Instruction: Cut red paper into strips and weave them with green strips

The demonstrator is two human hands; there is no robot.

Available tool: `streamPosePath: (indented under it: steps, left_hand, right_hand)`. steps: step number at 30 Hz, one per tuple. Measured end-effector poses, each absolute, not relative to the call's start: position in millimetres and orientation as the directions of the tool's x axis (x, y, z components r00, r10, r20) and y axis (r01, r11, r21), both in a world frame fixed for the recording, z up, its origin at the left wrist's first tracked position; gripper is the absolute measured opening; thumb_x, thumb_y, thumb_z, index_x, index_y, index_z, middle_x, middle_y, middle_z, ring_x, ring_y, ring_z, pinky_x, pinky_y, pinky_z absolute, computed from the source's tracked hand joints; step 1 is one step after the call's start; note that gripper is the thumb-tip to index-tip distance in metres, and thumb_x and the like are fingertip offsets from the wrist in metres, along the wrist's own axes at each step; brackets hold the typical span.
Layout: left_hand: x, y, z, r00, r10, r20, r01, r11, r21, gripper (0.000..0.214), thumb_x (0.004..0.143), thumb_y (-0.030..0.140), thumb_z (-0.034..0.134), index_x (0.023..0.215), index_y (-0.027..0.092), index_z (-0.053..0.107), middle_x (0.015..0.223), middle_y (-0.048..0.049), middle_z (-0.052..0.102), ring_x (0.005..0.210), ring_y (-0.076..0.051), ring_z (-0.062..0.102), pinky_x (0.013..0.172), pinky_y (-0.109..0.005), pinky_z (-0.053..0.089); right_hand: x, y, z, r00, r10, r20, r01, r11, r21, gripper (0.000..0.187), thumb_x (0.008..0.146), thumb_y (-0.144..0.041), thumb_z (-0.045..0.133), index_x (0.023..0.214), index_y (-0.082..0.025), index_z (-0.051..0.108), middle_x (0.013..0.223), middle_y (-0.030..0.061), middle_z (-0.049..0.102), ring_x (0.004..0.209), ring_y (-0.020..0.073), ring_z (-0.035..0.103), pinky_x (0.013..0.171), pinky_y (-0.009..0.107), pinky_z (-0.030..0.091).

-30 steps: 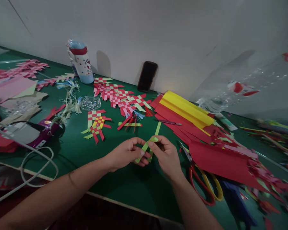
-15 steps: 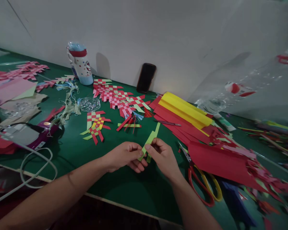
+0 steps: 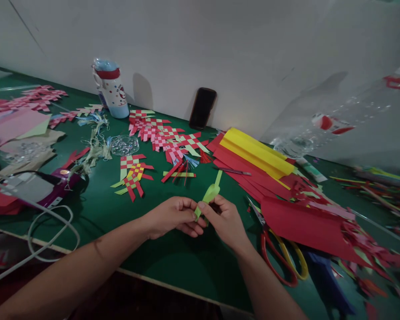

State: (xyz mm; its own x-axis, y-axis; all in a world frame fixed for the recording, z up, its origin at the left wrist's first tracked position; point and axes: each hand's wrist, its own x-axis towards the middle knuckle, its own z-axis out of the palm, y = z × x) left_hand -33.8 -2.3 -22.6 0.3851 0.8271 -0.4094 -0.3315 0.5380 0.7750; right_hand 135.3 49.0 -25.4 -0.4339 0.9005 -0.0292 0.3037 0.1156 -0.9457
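Light green paper strips [image 3: 210,194] are held between my two hands above the green table. My left hand [image 3: 182,216] pinches their lower end, fingers closed. From the other side, my right hand [image 3: 222,218] grips the strips with thumb and fingers. The upper part bulges into a curved loop, and one narrow end sticks up past it. To the left lie woven paper fish [image 3: 133,173] in red, green and yellow. Just beyond my hands rest a red strip [image 3: 172,171] and a green strip [image 3: 190,175].
Scissors [image 3: 276,249] with red and yellow handles lie right of my right arm, beside red paper [image 3: 303,226]. Yellow paper [image 3: 256,153], a phone [image 3: 203,108], a bottle [image 3: 115,93] and a bead dish [image 3: 125,145] stand farther back. A purple glue gun [image 3: 62,186] sits left.
The green strips, flat and straight before, now bulge into a curved loop above my right thumb. My hands have stayed nearly in place, both still gripping.
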Motion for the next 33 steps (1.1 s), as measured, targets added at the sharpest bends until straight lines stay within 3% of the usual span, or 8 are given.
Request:
streamPosePath:
  steps: [10, 33]
  left_hand:
    - [-35.2, -2.6, -23.5, 0.391, 0.823, -0.413, -0.329, 0.544, 0.772, 0.038, 0.071, 0.043, 0.08, 0.083, 0.013, 0.06, 0.085, -0.0074, 0.072, 0.072, -0.014, 0.07, 0.068, -0.027, 0.055]
    - [-33.5, -2.3, -25.5, 0.341, 0.839, -0.425, -0.263, 0.519, 0.813, 0.027, 0.077, 0.036, 0.074, 0.082, 0.013, 0.059, 0.082, -0.0061, 0.072, 0.07, -0.013, 0.069, 0.067, -0.027, 0.056]
  right_hand:
    - [135.2, 48.4, -24.9, -0.404, 0.914, -0.038, 0.314, 0.1, -0.944, 0.028, 0.076, -0.045, 0.069, 0.07, -0.02, 0.058, 0.064, -0.002, 0.056, 0.06, 0.0133, 0.05, 0.059, 0.027, 0.041]
    - [135.5, 49.6, -30.8, -0.404, 0.915, -0.011, 0.322, 0.131, -0.938, 0.03, 0.079, -0.045, 0.068, 0.067, -0.02, 0.056, 0.062, -0.0032, 0.051, 0.058, 0.0119, 0.045, 0.056, 0.025, 0.039]
